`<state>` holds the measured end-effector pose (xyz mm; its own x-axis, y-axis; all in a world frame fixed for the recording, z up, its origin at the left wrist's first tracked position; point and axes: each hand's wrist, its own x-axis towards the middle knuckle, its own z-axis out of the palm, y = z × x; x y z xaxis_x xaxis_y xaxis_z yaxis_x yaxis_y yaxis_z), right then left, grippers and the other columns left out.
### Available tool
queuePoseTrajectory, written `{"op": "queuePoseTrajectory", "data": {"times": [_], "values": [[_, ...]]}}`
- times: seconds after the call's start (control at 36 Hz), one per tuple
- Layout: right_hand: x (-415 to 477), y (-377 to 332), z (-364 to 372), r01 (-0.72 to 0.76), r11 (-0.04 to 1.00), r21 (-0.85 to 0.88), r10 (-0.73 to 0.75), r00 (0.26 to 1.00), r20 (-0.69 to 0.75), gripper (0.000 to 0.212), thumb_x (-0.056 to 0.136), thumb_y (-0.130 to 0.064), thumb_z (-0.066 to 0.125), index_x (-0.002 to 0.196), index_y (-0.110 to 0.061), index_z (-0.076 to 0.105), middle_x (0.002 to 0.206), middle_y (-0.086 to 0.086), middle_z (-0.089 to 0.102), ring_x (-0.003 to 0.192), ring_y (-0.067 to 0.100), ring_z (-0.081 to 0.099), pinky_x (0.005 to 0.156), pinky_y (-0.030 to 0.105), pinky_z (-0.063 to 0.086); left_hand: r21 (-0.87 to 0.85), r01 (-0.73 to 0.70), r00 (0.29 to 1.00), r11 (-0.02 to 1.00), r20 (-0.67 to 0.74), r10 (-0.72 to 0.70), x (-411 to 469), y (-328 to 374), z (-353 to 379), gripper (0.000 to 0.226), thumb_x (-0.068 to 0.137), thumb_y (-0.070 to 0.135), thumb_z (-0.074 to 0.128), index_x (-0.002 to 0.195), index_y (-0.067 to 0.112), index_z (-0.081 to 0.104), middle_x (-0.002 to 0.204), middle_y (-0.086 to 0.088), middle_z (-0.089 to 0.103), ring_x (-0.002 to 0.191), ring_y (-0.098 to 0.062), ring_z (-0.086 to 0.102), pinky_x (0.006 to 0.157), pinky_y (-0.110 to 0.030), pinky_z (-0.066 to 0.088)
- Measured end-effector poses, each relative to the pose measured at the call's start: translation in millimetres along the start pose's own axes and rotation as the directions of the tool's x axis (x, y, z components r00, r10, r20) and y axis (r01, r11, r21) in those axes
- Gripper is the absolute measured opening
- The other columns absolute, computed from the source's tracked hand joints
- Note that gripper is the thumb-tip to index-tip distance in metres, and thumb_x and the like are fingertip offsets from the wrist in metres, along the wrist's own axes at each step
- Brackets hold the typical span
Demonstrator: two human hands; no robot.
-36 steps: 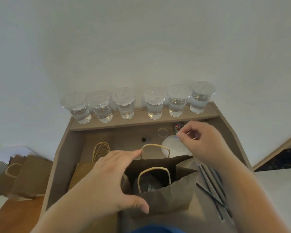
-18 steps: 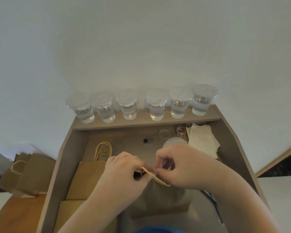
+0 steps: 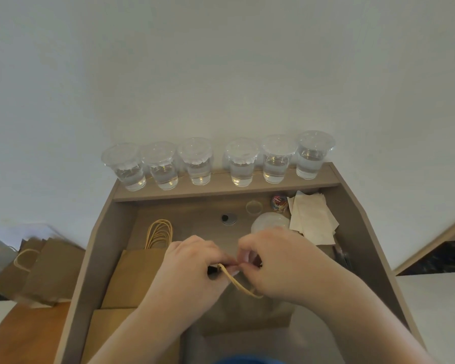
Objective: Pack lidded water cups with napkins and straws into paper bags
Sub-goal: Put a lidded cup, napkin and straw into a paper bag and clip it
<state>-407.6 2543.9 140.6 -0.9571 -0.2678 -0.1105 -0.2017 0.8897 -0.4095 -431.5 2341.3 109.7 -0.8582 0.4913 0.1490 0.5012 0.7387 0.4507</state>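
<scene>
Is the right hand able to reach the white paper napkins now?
Probably yes: the white paper napkins lie just beyond the right hand, nothing between, but its fingers must first release the brown bag's twisted handle.

A multicoloured rubber-band ball (image 3: pixel 279 203) lies just beside a loose pale rubber band (image 3: pixel 254 207), near a round silver grommet (image 3: pixel 229 219).
</scene>
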Motion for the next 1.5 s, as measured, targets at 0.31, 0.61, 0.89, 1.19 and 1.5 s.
{"op": "queuePoseTrajectory", "data": {"times": [0.31, 0.61, 0.89, 1.19, 1.5], "values": [[7, -16, 5, -0.034, 0.991, -0.128, 0.035, 0.999, 0.006, 0.012, 0.097, -0.039, 0.057, 0.093, -0.031, 0.065, 0.092, -0.009, 0.067, 0.084, 0.016, 0.056, 0.067, 0.032, 0.046, -0.061, 0.0, 0.999, 0.998, 0.033, 0.002, -2, -5, -4, 0.012, 0.085, 0.037, 0.068, 0.09, 0.041, 0.079, 0.086, 0.026, 0.071, 0.096, -0.002, 0.057, 0.093, -0.042, 0.051], [11, -21, 19, -0.135, 0.981, -0.143, 0.137, 0.99, 0.009, 0.022, 0.093, -0.044, 0.058, 0.076, -0.034, 0.047, 0.075, -0.015, 0.048, 0.075, 0.011, 0.05, 0.063, 0.031, 0.043, -0.213, -0.172, 0.984, 0.962, -0.076, 0.159, 1, -13, -8, 0.018, 0.086, 0.054, 0.071, 0.098, 0.042, 0.078, 0.09, 0.024, 0.071, 0.094, -0.01, 0.064, 0.086, -0.051, 0.053], [6, -28, 23, -0.325, 0.934, -0.15, 0.337, 0.94, 0.057, 0.009, 0.091, -0.046, 0.064, 0.095, -0.039, 0.066, 0.092, -0.016, 0.065, 0.093, 0.013, 0.059, 0.091, 0.037, 0.051, -0.077, -0.219, 0.957, 0.973, 0.178, 0.23, -22, -66, -34, 0.09, 0.075, 0.089, 0.062, 0.152, 0.061, 0.026, 0.144, 0.043, 0.031, 0.14, 0.008, 0.034, 0.116, -0.033, 0.035], [-8, -24, 17, -0.486, 0.874, 0.017, 0.486, 0.874, 0.01, 0.012, 0.092, -0.053, 0.073, 0.101, -0.046, 0.078, 0.1, -0.026, 0.069, 0.104, 0.002, 0.06, 0.11, 0.029, 0.039, -0.462, 0.095, 0.989, 0.882, 0.147, -0.03, -58, -98, -8, 0.129, 0.047, 0.09, 0.083, 0.153, 0.065, 0.013, 0.144, 0.039, 0.032, 0.126, 0.005, 0.055, 0.104, -0.034, 0.055], [-33, 4, 13, -0.233, 0.868, 0.439, 0.427, 0.802, -0.418, 0.021, 0.099, -0.061, 0.058, 0.108, -0.047, 0.07, 0.112, -0.028, 0.07, 0.107, -0.007, 0.064, 0.083, 0.023, 0.048, -0.358, 0.185, 0.941, 0.915, 0.333, -0.061, -60, -85, 10, 0.076, 0.051, 0.101, 0.067, 0.115, 0.067, 0.042, 0.118, 0.043, 0.052, 0.111, 0.018, 0.053, 0.09, -0.014, 0.049]]}}
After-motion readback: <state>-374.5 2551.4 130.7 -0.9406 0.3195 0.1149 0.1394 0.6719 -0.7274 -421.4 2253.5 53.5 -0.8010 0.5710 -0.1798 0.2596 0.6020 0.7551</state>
